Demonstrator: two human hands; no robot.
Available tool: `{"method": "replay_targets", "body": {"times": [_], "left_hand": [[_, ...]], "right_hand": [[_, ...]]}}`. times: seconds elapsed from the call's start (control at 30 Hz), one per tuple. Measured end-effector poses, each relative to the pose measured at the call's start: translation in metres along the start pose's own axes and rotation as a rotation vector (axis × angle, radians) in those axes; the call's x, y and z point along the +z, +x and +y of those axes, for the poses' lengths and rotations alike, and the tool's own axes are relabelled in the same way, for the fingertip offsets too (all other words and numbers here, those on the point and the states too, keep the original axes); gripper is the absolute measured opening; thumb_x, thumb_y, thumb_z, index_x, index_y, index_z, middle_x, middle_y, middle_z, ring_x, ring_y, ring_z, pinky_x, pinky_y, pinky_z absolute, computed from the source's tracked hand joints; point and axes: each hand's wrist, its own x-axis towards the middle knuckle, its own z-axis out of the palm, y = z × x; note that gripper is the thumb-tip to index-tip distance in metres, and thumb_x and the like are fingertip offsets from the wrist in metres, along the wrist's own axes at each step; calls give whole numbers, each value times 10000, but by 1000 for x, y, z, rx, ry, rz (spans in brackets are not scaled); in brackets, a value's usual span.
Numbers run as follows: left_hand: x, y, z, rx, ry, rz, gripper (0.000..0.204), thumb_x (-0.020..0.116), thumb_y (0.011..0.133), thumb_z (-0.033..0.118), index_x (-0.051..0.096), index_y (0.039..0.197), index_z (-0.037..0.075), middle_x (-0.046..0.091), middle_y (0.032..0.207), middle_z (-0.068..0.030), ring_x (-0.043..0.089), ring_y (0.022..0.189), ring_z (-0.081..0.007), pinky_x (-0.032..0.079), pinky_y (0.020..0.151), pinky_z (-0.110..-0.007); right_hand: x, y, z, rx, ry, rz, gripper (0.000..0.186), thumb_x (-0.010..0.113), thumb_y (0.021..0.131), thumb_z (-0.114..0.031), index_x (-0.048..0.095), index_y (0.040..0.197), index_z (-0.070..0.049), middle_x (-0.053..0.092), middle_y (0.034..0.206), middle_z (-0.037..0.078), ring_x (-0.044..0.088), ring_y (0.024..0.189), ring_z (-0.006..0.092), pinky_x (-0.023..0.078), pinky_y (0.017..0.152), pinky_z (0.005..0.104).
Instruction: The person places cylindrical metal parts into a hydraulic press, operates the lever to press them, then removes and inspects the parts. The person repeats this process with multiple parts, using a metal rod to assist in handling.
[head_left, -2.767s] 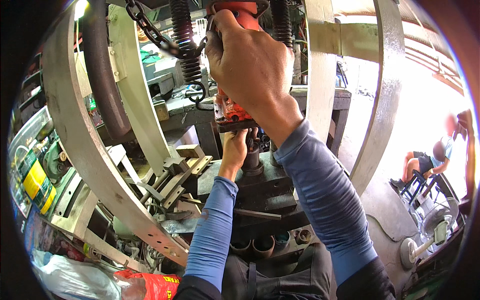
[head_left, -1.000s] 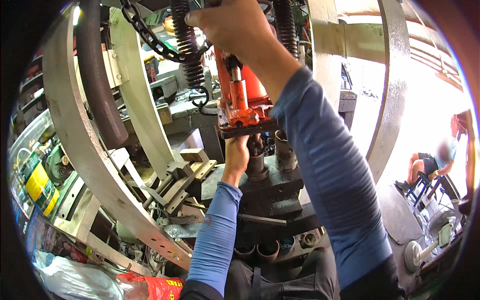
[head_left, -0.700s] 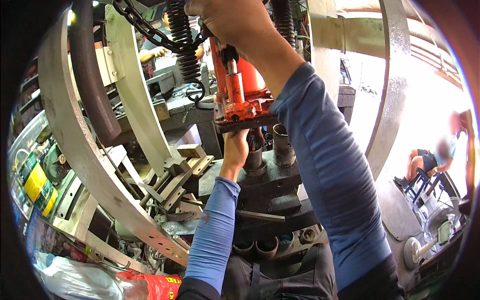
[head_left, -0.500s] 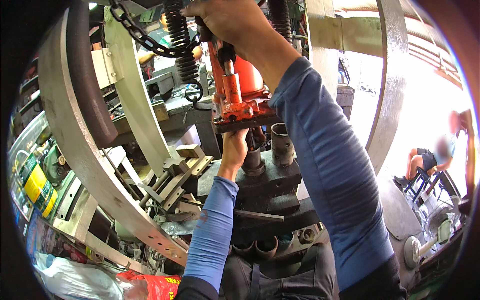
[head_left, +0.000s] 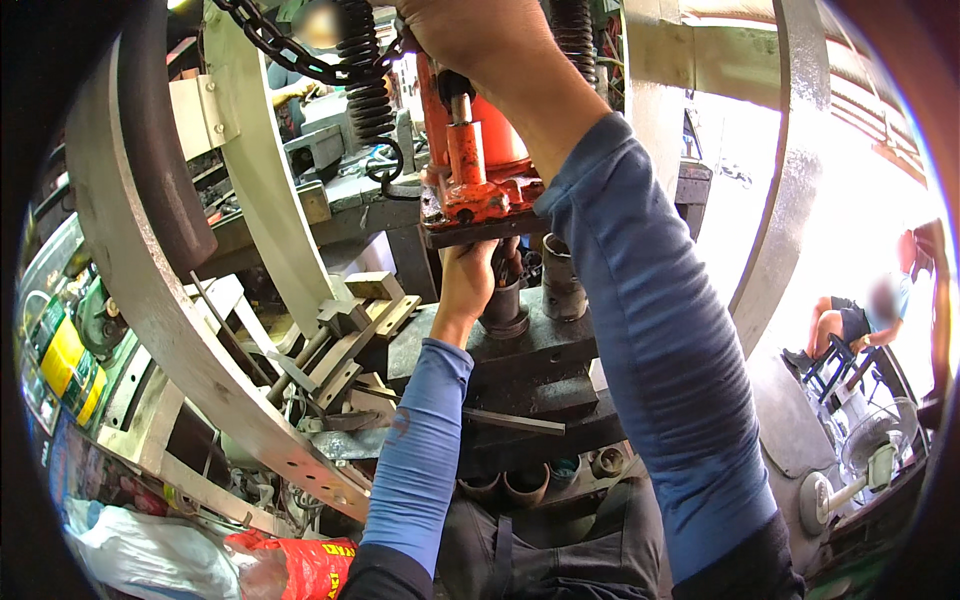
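An orange-red bottle jack with a dark base plate hangs between two dark coil springs in a pale steel press frame. Beneath that base, my left hand reaches up, its fingers curled round something mostly hidden, beside a short dark metal cylinder. A wider hollow cylinder stands to its right on a thick dark steel block. Over the jack's top, my right hand is closed on a part I cannot make out; the upper picture edge cuts it off.
Curved pale frame posts stand left and right. A chain hangs at upper left, near a coil spring. Metal blocks lie left of my left arm. A fan and a seated person are at right.
The view has shifted slightly, so the jack sits a little higher in the picture. More of my right hand is past the upper edge. Both hands keep their places at the jack.
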Motion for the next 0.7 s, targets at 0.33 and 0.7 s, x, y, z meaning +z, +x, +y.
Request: {"method": "replay_targets", "body": {"times": [0.33,0.7], "left_hand": [[-4,-1,-7,63,190,21,248,490,1087,207,635,1003,23,646,861,-49,616,750,-147,508,711,-317],[-9,-3,-25,122,277,38,234,491,1099,161,629,977,17,632,846,-45,613,795,-147,507,773,-339]], "right_hand": [[7,5,-1,35,-233,19,339,780,782,-336,779,870,-8,734,798,231,747,806,375,590,758,442],[14,-38,7,-254,-152,139,302,785,825,-303,702,775,-17,583,589,66,584,548,160,491,568,365]]}}
